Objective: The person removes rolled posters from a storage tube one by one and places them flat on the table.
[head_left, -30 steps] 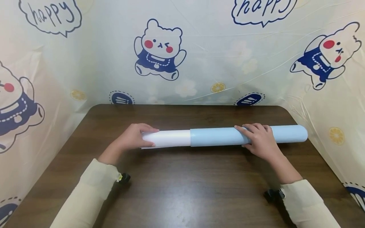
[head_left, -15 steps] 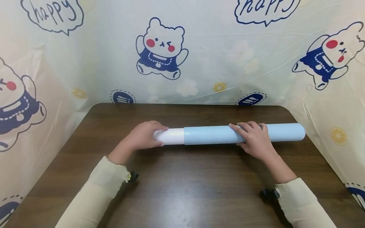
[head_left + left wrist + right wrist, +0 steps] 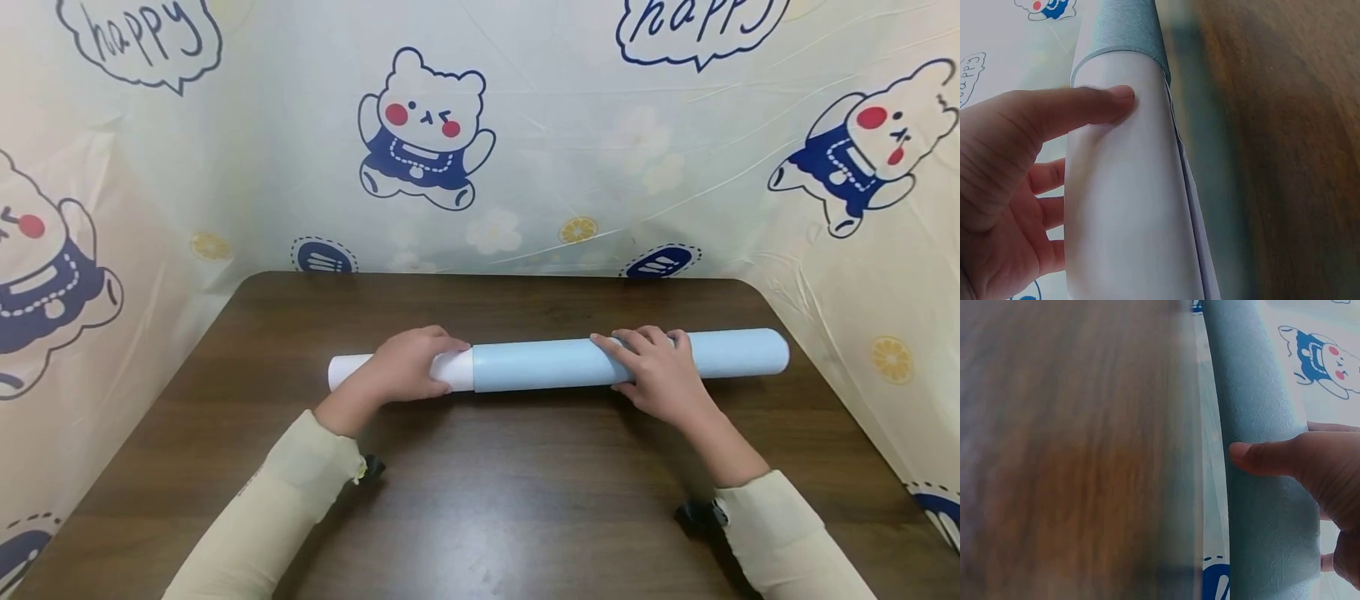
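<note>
Two grips span the far part of the table [image 3: 480, 475]: the left hand [image 3: 405, 368] grasps the white tube [image 3: 457, 372], the right hand [image 3: 660, 373] the blue tube [image 3: 536, 365] it runs into. Since a second ago, the left has moved close to the blue edge, baring the white end and bringing both grips nearer together.

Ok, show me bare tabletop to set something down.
Widest: the table between left sleeve and right sleeve, in front of the blue-and-white roll. A narrower strip runs between roll and backdrop. Crowded: along the roll, where left hand and right hand grip it.
</note>
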The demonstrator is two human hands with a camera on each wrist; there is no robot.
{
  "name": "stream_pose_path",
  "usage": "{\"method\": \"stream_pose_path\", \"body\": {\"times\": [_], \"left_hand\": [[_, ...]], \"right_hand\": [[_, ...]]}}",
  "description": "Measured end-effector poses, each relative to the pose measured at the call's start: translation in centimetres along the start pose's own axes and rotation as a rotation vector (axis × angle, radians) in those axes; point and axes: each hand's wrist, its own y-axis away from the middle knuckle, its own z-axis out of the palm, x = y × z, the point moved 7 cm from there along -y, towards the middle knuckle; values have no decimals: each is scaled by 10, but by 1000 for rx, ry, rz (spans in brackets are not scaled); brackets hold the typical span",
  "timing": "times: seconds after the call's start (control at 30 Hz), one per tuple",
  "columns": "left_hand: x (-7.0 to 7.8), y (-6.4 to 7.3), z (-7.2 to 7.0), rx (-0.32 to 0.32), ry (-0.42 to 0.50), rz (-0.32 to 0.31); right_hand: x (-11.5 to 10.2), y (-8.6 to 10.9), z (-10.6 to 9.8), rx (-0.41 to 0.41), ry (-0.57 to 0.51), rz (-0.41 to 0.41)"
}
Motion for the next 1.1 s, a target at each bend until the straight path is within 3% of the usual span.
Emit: {"method": "stream_pose_path", "body": {"times": [0.33,0.57,0.7,0.97,1.1], "left_hand": [[6,2,1,-20,7,38],[1,7,-1,-23,-5,43],[-8,13,-4,-13,-15,21],[-32,25,-9,6,15,-84],[-37,27,-7,8,20,-97]], "right_hand": [[3,4,4,-34,-2,3],[7,6,5,-60,-24,16],[12,10,5,-69,-23,34],[20,19,1,-43,-17,50],[21,20,1,-52,-18,54]]}}
